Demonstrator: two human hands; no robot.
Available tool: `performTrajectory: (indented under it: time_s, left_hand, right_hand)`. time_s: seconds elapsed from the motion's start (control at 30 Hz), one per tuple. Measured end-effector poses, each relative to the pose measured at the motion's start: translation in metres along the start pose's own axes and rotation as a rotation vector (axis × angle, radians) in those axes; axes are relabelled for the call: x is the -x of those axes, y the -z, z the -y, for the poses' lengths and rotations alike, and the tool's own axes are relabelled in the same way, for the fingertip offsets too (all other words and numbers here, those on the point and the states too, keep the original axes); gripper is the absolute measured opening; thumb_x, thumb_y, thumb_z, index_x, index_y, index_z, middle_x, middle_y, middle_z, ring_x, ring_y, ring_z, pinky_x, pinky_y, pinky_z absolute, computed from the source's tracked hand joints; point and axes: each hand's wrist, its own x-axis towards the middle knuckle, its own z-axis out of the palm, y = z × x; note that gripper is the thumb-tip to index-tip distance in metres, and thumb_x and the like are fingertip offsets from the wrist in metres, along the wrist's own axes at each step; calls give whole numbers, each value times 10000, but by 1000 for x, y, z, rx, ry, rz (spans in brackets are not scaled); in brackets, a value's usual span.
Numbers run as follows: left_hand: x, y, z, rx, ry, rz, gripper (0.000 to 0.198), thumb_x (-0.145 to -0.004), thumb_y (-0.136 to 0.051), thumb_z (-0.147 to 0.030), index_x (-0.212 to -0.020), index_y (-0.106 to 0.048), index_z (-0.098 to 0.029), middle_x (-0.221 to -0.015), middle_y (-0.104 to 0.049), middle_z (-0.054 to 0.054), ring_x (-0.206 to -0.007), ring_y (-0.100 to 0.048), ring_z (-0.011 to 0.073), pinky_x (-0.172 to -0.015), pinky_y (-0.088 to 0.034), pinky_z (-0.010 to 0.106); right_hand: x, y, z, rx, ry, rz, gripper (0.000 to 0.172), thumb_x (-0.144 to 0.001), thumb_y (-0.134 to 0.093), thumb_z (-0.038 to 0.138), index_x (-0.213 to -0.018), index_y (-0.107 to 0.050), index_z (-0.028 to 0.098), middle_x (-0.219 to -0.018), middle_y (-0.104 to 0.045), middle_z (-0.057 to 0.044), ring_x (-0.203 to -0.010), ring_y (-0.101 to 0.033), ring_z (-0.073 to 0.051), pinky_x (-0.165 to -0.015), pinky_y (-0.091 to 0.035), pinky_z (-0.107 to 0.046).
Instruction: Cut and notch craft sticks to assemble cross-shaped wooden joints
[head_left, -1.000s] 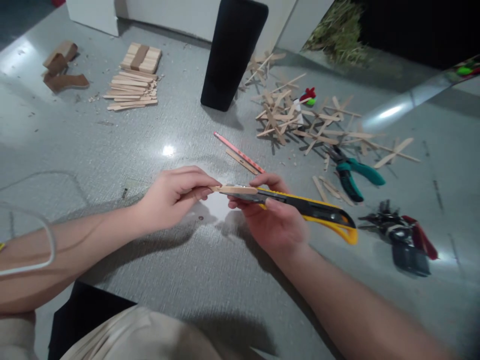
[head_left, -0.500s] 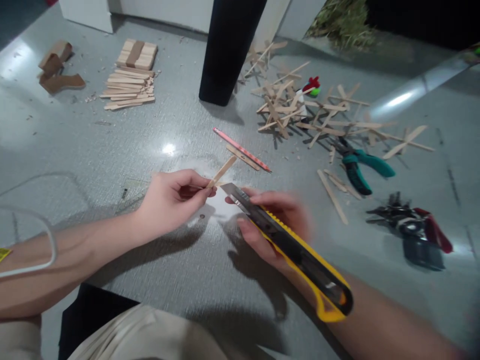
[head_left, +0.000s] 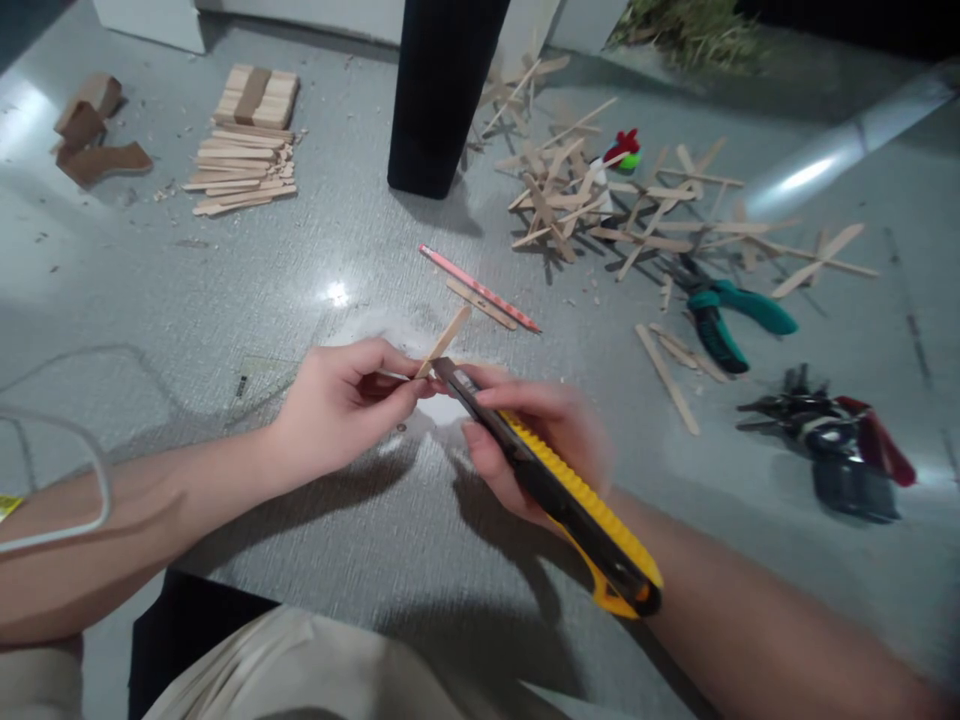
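Note:
My left hand pinches the lower end of a thin wooden craft stick, which angles up and to the right above the grey floor. My right hand is wrapped round a yellow and black utility knife. The knife's extended blade tip touches the stick close to my left fingertips. The right hand is slightly blurred by motion.
A pink pencil and a loose stick lie just beyond my hands. A scattered pile of crossed sticks, teal pliers and dark clips sit at right. Stacked sticks and cardboard pieces lie far left, a black post at the back.
The knife swung from lying level along the stick to pointing up-left, its handle now toward me. The stick tilted from level to angled upward, and the blade came back against it.

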Motion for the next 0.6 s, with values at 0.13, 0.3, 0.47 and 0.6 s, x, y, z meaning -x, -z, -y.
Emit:
performTrajectory:
  time_s: [0.13, 0.3, 0.47, 0.6]
  left_hand:
    - [0, -1, 3, 53, -22, 3, 90, -904, -780, -260, -887, -726, -190, -924, -822, 50, -815, -797, 171, -743, -667, 271]
    - [-1, -3, 9, 131, -42, 33, 151, -903, -815, -308, -875, -713, -200, -952, -821, 42, -835, -807, 178, -724, -672, 263]
    - [0, -4, 8, 108, -87, 26, 150, -906, -820, -284, -869, -699, -204, -921, -811, 29, -820, -806, 181, -737, -683, 285]
    - [0, -3, 7, 76, -153, 16, 133, -889, -826, -207, -865, -696, -195, -919, -813, 35, -803, -809, 170, -727, -680, 259]
  right_hand:
    - [0, -2, 3, -76, -24, -40, 443, -896, -739, 160, -1257, -635, 396, -1284, -785, -15, -1160, -774, -282, -962, -660, -515]
    - [0, -8, 6, -165, 6, -116, 444, -880, -742, 159, -1255, -652, 378, -1183, -818, 25, -1107, -793, -241, -965, -673, -427]
    - [1, -10, 16, -194, -70, -160, 401, -893, -703, 137, -1216, -663, 370, -1146, -825, 13, -1024, -809, -255, -882, -704, -440]
    - [0, -8, 22, -247, -82, -151, 392, -904, -693, 135, -1214, -645, 370, -1138, -824, 4, -994, -813, -254, -868, -706, -445]
